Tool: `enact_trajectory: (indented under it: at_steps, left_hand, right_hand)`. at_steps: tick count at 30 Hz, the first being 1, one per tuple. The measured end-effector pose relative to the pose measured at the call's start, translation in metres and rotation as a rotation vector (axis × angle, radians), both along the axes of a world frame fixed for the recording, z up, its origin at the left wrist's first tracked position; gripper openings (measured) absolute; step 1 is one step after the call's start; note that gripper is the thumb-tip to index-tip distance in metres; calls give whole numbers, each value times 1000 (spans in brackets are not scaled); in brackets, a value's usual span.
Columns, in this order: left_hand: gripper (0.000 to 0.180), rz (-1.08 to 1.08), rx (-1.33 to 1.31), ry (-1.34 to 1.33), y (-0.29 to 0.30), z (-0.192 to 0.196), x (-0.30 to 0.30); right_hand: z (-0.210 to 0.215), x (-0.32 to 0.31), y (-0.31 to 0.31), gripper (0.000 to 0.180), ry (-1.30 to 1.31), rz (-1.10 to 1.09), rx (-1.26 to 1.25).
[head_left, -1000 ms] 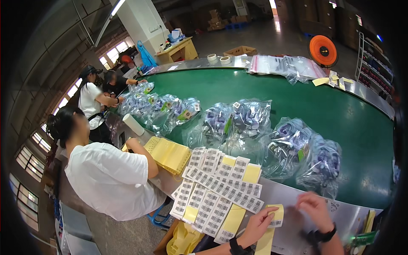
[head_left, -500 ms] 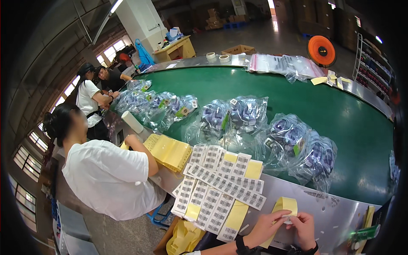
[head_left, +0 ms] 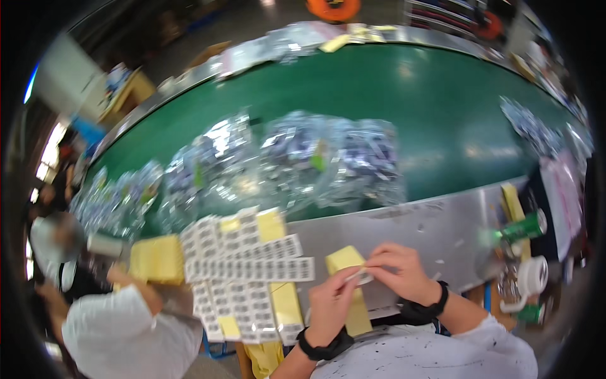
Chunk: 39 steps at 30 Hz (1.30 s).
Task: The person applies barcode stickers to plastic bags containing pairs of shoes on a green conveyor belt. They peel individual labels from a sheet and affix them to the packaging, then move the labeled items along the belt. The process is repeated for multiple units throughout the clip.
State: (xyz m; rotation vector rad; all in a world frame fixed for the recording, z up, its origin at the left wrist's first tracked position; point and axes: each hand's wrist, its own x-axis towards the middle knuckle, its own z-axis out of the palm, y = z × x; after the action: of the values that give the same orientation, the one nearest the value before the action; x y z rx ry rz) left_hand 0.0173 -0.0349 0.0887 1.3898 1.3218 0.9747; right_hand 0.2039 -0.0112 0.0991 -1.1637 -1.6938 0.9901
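Note:
Close together over the metal ledge, my left hand (head_left: 331, 303) and my right hand (head_left: 402, 271) pinch a small white piece (head_left: 363, 276) between their fingertips. It looks like a label, but blur hides its details. A yellow backing strip (head_left: 357, 314) lies under and behind the fingers, its upper end curled. To the left of my hands, strips of white barcode labels (head_left: 268, 270) overlap in a fanned pile, some with bare yellow backing showing.
Clear bags of bluish-purple goods (head_left: 369, 155) line the green belt (head_left: 442, 88). A co-worker in white (head_left: 129, 335) sits at left by a yellow stack (head_left: 156, 260). At right are a green cylindrical container (head_left: 525, 229) and a white-lidded clear jug (head_left: 533, 276). Metal ledge (head_left: 442, 230) edges the belt.
The view has swung to the right, so the belt, bags and co-worker sit farther left and the jug has come into view. Both hands still pinch the small white piece.

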Motion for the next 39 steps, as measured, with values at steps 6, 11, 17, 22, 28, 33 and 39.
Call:
enact_trajectory:
  at_steps: [6, 11, 17, 22, 28, 33, 39]
  left_hand:
    - [18, 38, -98, -90, -1, -17, 6]
    - [18, 49, -157, -78, 3, -13, 2]
    - [17, -33, -85, -4, 3, -7, 1]
    - [14, 5, -105, 36, 2, -9, 5]
    - [16, 50, -151, 41, 3, -8, 10]
    - [18, 134, -186, -75, 4, -6, 17]
    - [17, 129, -188, -24, 6, -6, 26]
  right_hand:
    - [-13, 4, -7, 10, -41, -92, 284]
    - [-17, 4, -12, 9, -84, -81, 356]
    - [-13, 6, -4, 9, 95, -33, 72]
    - [-18, 9, -4, 6, 42, -26, 167]
    - [-19, 12, -12, 8, -48, -70, 360]
    - [-22, 11, -18, 10, -3, -144, 362]
    - [-27, 17, -21, 13, -7, -211, 325]
